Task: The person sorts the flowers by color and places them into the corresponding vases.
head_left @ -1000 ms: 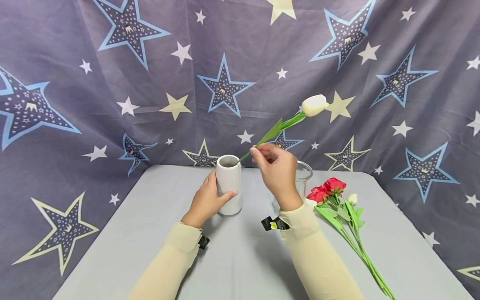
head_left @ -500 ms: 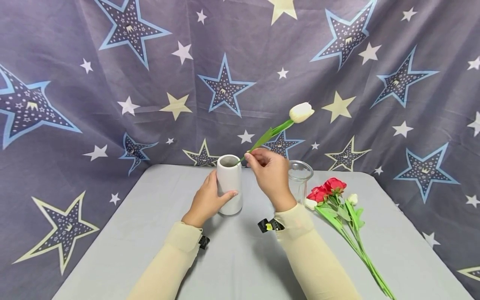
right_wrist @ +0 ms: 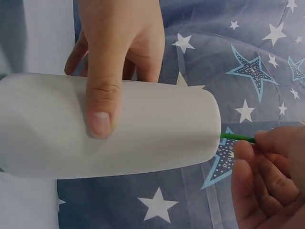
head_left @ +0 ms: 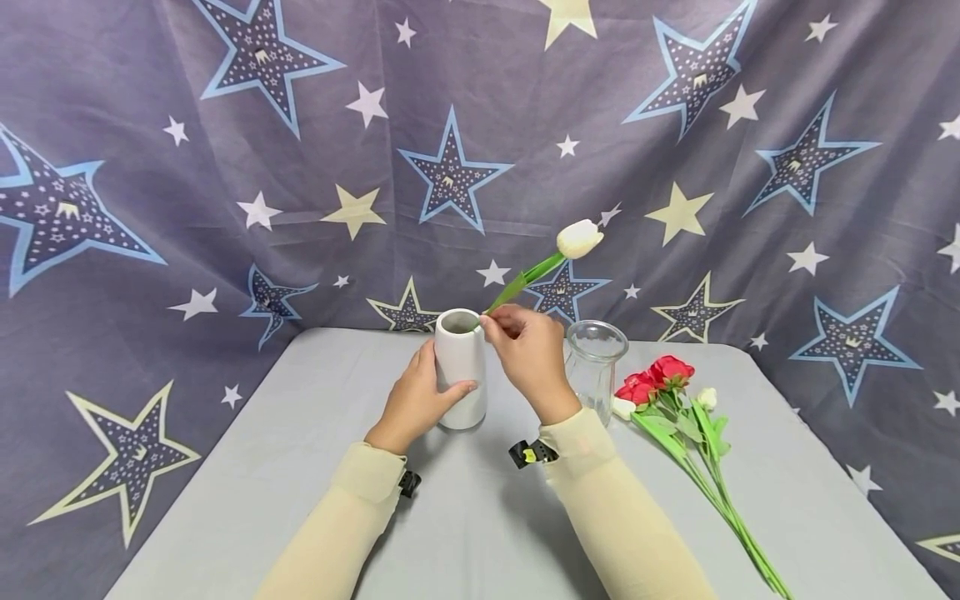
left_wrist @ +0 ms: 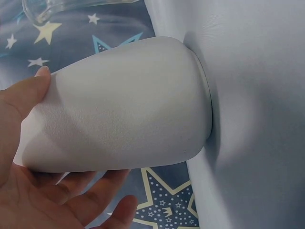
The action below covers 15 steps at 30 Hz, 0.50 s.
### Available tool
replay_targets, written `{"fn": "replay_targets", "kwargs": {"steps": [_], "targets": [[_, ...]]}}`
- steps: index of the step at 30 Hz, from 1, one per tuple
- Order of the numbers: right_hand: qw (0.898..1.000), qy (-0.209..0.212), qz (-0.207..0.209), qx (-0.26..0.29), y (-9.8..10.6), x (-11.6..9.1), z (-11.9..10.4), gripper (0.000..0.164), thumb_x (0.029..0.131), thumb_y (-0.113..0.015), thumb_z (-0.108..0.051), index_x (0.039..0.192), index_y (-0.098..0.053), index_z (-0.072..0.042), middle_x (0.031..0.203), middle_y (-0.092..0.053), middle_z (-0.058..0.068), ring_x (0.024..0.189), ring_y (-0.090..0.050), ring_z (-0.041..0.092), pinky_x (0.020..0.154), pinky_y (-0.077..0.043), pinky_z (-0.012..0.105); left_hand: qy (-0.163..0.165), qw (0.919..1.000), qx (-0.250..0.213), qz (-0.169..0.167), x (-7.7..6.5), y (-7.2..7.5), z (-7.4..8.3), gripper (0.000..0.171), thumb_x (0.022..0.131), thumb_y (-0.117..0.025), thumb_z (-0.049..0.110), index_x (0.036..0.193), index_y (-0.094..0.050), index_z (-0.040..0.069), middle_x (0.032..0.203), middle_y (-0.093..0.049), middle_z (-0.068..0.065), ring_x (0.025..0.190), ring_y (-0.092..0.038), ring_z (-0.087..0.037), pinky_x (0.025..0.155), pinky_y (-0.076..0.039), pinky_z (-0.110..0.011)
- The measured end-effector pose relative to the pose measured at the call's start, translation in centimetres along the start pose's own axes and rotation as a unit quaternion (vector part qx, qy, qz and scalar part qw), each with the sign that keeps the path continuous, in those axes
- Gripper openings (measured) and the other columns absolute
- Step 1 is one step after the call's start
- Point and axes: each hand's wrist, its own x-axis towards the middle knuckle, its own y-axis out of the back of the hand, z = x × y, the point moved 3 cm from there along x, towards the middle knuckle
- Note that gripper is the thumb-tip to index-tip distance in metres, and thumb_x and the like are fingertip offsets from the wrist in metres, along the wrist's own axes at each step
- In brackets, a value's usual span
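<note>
A white vase (head_left: pixel 460 367) stands upright on the table, and my left hand (head_left: pixel 420 400) grips its side, thumb across the front. In the left wrist view the fingers curl around the vase (left_wrist: pixel 119 105). My right hand (head_left: pixel 532 354) pinches the green stem of a white tulip (head_left: pixel 580 239) just above the vase's mouth. The tulip leans up to the right, its lower stem inside the vase. From the right wrist view, the stem (right_wrist: pixel 238 138) enters the vase's opening between the pinching fingers and the rim; its lower end is hidden.
A clear glass vase (head_left: pixel 596 367) stands just right of my right hand. Beyond it lie red flowers (head_left: pixel 654 379) and white tulips (head_left: pixel 706 398), their stems (head_left: pixel 731 517) stretching toward the table's front right. A star-patterned cloth (head_left: pixel 420 83) hangs behind the table (head_left: pixel 465 517).
My right hand has moved left and down toward the vase's mouth, lowering the tulip's stem further into it. More of the glass vase shows. The left hand stays on the white vase.
</note>
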Motion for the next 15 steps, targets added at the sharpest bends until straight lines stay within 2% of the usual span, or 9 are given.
{"fn": "replay_targets", "kwargs": {"steps": [6,15], "targets": [[1.0,0.006,-0.008,-0.009,-0.4,-0.07,0.19,0.011,0.095,-0.077,-0.02,0.093,-0.081,-0.01,0.081,-0.079,0.0,0.071,-0.074,0.008,0.065,-0.061,0.029,0.003,1.0,0.0,-0.002,-0.02,0.02,-0.03,0.102,0.089,-0.077,0.058,0.163,-0.022,0.013,0.151,-0.047,-0.015,0.129,-0.058,-0.038,0.102,-0.05,-0.059],[0.999,-0.014,-0.024,-0.033,-0.8,0.09,0.43,0.011,0.094,-0.079,-0.023,0.094,-0.083,-0.013,0.083,-0.079,-0.001,0.072,-0.074,0.009,0.066,-0.061,0.03,-0.003,1.0,-0.002,-0.001,-0.05,0.07,0.09,0.103,0.089,-0.077,0.056,0.164,-0.022,0.013,0.151,-0.047,-0.015,0.129,-0.058,-0.037,0.101,-0.05,-0.059]]}}
